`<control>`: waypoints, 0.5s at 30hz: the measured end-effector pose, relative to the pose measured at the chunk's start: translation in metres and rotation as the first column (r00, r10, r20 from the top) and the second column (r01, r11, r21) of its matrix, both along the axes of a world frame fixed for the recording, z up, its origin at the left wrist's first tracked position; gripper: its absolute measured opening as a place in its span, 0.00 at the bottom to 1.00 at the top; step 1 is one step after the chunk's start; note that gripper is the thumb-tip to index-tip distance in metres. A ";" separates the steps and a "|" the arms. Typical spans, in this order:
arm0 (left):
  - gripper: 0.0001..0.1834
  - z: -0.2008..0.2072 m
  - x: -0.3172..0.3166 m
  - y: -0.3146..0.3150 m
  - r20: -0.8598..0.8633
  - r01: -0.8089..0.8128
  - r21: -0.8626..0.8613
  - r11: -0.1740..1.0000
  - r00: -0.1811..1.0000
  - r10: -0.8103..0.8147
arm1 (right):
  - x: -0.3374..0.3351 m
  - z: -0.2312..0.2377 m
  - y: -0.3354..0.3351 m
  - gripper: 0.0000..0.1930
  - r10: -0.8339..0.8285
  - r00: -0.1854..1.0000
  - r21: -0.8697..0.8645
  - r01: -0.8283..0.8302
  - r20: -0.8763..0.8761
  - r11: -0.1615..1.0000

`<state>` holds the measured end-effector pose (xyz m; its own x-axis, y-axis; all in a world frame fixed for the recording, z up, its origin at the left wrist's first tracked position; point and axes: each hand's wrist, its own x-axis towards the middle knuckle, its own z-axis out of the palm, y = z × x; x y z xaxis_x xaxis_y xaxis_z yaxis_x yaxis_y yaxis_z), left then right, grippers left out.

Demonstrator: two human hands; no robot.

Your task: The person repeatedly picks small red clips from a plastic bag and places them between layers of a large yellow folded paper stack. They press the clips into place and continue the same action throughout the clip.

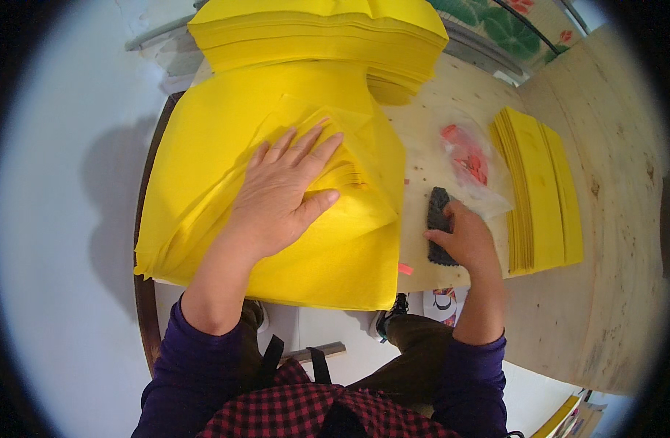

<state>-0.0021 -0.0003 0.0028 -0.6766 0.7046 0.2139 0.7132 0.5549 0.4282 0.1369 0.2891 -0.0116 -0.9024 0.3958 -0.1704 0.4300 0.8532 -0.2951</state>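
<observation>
Fingers of the left hand: spread wide, palm down, laid upon the large yellow sheet pile, which serves as landmark. Upper sheets of the pile: rumpled and partly folded around the hand, with several layered edges showing near the thumb. Thick yellow stack: just beyond the pile's far edge, its sheets bent in a curve. Pink-red strip: small, beside the pile's near right edge. Dark grey pad: oblong, near the pile on its right, held by the right hand, thumb and fingers narrowed upon it. Worktop: pale wood, beneath the pile and extending to its right. Clear plastic bag: right of the pile, containing red pieces. Narrow yellow stack: well to the pile's right, layered, beside an upright pale wooden board.
</observation>
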 end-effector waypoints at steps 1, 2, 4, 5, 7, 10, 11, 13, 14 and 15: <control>0.38 0.000 0.000 0.000 -0.001 0.000 0.001 1.000 1.000 0.000 | 0.000 -0.009 0.000 0.17 0.034 0.999 0.084 -0.033 -0.015 0.996; 0.38 0.001 0.000 0.000 0.002 -0.001 0.003 1.000 1.000 0.001 | 0.001 -0.016 0.002 0.16 0.059 0.996 0.071 -0.054 -0.062 0.996; 0.38 0.002 0.001 0.000 0.006 0.001 -0.008 1.000 1.000 -0.001 | 0.002 -0.025 0.010 0.15 0.068 0.993 0.065 -0.062 -0.093 0.996; 0.38 0.002 0.001 -0.001 0.011 -0.002 -0.015 1.000 1.000 0.002 | 0.003 -0.027 0.014 0.15 0.077 0.991 0.042 -0.073 -0.108 0.996; 0.38 0.001 -0.001 -0.001 0.013 0.002 -0.011 1.000 1.000 -0.001 | 0.006 -0.029 0.019 0.17 0.057 0.992 0.012 -0.056 -0.110 0.998; 0.38 0.001 0.000 -0.001 0.012 0.002 -0.010 1.000 1.000 -0.001 | 0.010 -0.026 0.024 0.15 0.149 0.979 0.077 -0.139 -0.141 0.987; 0.38 0.001 0.000 -0.001 0.012 0.000 -0.011 1.000 1.000 0.000 | 0.012 -0.023 0.025 0.14 0.078 0.988 -0.070 -0.088 -0.134 0.994; 0.38 0.001 0.000 0.000 0.003 -0.003 -0.009 1.000 1.000 0.003 | 0.017 -0.016 0.028 0.13 -0.126 0.992 -0.372 0.113 -0.013 0.922; 0.38 0.001 0.000 0.000 0.004 -0.005 -0.010 1.000 1.000 0.005 | 0.018 -0.015 0.029 0.11 -0.135 0.991 -0.409 0.114 -0.021 0.905; 0.38 0.000 0.000 -0.001 -0.001 -0.003 -0.004 1.000 1.000 0.003 | 0.019 -0.013 0.030 0.09 -0.144 0.989 -0.446 0.116 -0.029 0.887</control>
